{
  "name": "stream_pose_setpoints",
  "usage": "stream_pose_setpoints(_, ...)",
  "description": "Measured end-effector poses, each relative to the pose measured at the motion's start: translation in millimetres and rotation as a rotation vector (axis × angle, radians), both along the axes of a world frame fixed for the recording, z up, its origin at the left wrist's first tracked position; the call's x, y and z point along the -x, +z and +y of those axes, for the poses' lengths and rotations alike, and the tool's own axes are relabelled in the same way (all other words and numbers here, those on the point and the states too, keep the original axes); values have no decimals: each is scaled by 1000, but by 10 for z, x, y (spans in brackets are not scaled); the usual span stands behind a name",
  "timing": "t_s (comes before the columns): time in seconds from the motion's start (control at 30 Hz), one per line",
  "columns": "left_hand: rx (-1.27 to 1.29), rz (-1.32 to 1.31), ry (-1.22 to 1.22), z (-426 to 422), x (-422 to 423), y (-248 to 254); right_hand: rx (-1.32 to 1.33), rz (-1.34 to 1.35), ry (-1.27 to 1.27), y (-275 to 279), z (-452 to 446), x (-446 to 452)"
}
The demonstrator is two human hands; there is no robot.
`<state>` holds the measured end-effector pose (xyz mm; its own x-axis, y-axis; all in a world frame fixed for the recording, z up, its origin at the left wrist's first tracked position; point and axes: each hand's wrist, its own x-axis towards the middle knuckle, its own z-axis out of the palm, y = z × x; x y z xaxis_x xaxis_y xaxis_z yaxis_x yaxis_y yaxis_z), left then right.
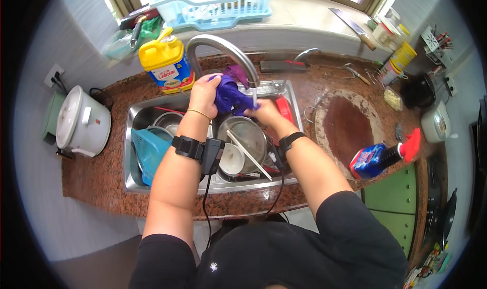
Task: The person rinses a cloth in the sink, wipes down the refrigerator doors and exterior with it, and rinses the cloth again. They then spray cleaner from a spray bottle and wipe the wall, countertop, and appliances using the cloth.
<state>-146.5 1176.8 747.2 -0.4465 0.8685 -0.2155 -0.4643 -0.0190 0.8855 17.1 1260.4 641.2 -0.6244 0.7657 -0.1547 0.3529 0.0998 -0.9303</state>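
A wet-looking purple cloth (231, 97) is stretched between my two hands under the tap (223, 41), from which water runs. My left hand (204, 94) grips its upper left part, the fingers closed around it. Lower down on the right, my right hand (266, 112) pinches the other end beside the stream. Below the cloth, the sink (213, 183) holds a large metal pan (253, 137), a white bowl (232, 159) and a pair of pale chopsticks (248, 154). A darker purple cloth (237, 73) lies behind the tap's spout.
Left of the tap stands a yellow detergent jug (165, 66). A blue basket (152, 152) leans in the left basin. On the right are a round chopping board (350, 127) and a spray bottle (378, 159). A cleaver (352, 28) lies on the sill near a dish rack (218, 10).
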Motion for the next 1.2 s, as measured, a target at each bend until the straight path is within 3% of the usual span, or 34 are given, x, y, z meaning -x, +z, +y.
stream_pose_setpoints(0.1, 99, -108, 64, -42, 41, -492, -73, -76, -383, -299, 308, 280)
stream_pose_setpoints(0.13, 201, -158, -96, 83, 139, -957, -330, -156, -379, -150, 222, 347)
stream_pose_setpoints(0.17, 460, -116, -16, -128, -315, -283, -261, -252, -217, 109, 123, 374)
stream_pose_setpoints(0.23, 237, -408, -178, -21, -413, -614, -299, -71, -173, 423, -192, 412)
stream_pose_setpoints(0.27, 150, -500, -121, 59, -417, -730, 52, 136, -201, 338, -239, 439)
stream_pose_setpoints(0.3, 61, -593, -64, 124, -406, -832, 46, 132, -195, 385, -291, 371)
stream_pose_setpoints(0.37, 140, -642, -104, 181, -385, -914, 204, 146, -77, 568, -374, 179)
stream_pose_setpoints(0.4, 234, -687, -149, 186, -400, -985, 274, 281, -144, 555, -474, 159)
stream_pose_setpoints(0.43, 174, -731, -136, 206, -442, -1089, 272, 277, -140, 543, -457, 164)
stream_pose_setpoints(0.5, 90, -425, -74, 179, -618, -1250, -143, 154, -289, 436, -354, 169)
stream_pose_setpoints(0.53, 190, -595, 58, 139, -803, -860, 54, 301, -385, 274, -175, 221)
stream_pose_setpoints(0.57, 93, -438, 45, 152, -885, -937, -125, 184, -536, 183, -25, 204)
stream_pose_setpoints(0.63, 12, -453, -22, 58, -941, -696, -88, 131, -627, 78, 213, 174)
stream_pose_setpoints(0.67, 14, -452, -20, 81, -901, -762, 465, 357, -424, 59, 255, 87)
stream_pose_setpoints(0.77, 101, -535, -11, 244, -746, -882, 684, 397, -264, 285, -106, 79)
stream_pose_setpoints(0.83, 83, -511, -8, 175, -742, -760, 293, 236, -278, 342, -286, 147)
stream_pose_setpoints(0.9, 59, -504, 23, 242, -716, -1033, -18, 148, -286, 217, -233, 239)
stream_pose_setpoints(0.97, 106, -486, 115, 232, -843, -1001, -358, 176, -400, 150, -88, 291)
stream_pose_setpoints(1.0, 79, -498, 29, 79, -936, -706, -424, -51, -537, -42, 165, 305)
stream_pose_setpoints(1.03, 52, -514, -58, -46, -1005, -492, -285, 51, -643, -96, 228, 294)
stream_pose_setpoints(1.1, 60, -549, -95, 30, -852, -610, -49, 176, -476, -94, 77, 326)
stream_pose_setpoints(1.17, 41, -660, -248, 116, -557, -715, -334, 38, -288, 181, -208, 314)
stream_pose_setpoints(1.2, 101, -691, -237, 120, -474, -734, -326, -10, -266, 320, -328, 335)
